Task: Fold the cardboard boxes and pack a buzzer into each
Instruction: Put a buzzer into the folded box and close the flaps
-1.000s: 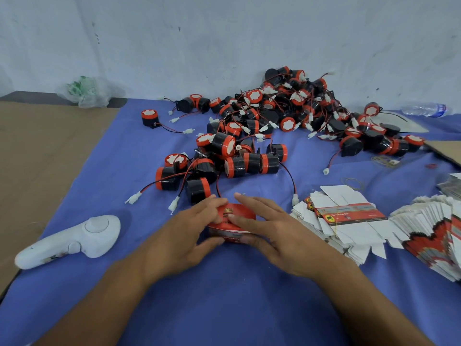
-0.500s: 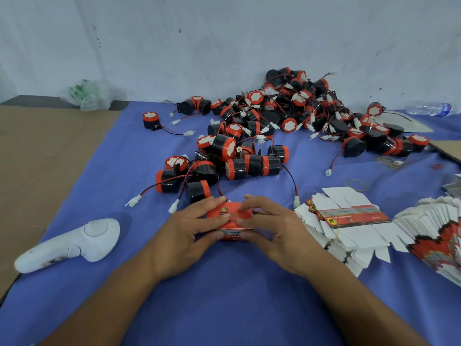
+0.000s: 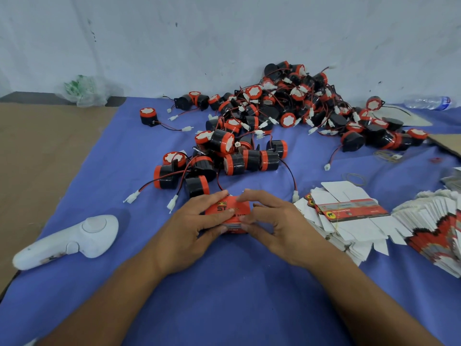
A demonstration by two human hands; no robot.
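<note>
The red box (image 3: pixel 228 213) sits on the blue cloth (image 3: pixel 224 295) just below the centre of the view, held between both hands. The left hand (image 3: pixel 192 228) grips the box from its 9 o'clock side, fingers curled over the printed top face and thumb against the near face. The right hand (image 3: pixel 277 226) grips it from the 3 o'clock side, fingertips pinching the top edge, the other fingers bent. Whether a buzzer is inside cannot be determined. At 12 o'clock from the box lies a near cluster of buzzers (image 3: pixel 224 156), wires trailing toward the hands; the main buzzer pile (image 3: pixel 287 113) lies at 1 o'clock against the wall. A stack of flat cartons (image 3: pixel 349 221) lies at 3 o'clock, just beside the right hand. A white controller (image 3: pixel 72 239) lies at 9 o'clock, well apart.
</note>
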